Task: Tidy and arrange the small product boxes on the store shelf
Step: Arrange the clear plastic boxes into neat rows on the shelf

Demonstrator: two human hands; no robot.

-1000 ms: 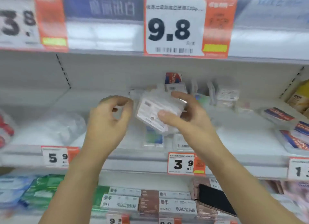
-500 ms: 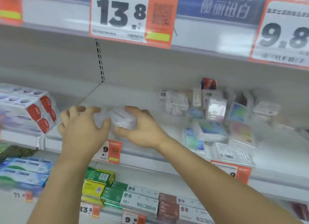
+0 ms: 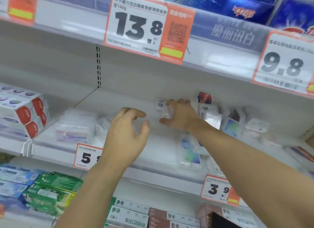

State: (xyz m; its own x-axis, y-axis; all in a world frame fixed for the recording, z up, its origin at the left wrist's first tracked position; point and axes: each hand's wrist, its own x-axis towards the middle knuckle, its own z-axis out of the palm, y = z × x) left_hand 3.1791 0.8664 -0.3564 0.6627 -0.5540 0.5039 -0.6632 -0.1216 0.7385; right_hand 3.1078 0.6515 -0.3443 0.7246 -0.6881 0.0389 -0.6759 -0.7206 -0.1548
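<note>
Right hand (image 3: 181,114): we curl our fingers round a small clear box (image 3: 161,107) at the shelf's back.
Left hand (image 3: 126,134): loose, holding nothing, nearer the front, just left.

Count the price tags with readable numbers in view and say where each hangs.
4. The 13.8 tag and the 9.8 tag hang on the upper shelf edge; the 5 tag, partly hidden by the left hand, and the 3.9 tag on the middle shelf edge. Others may be cropped.
</note>
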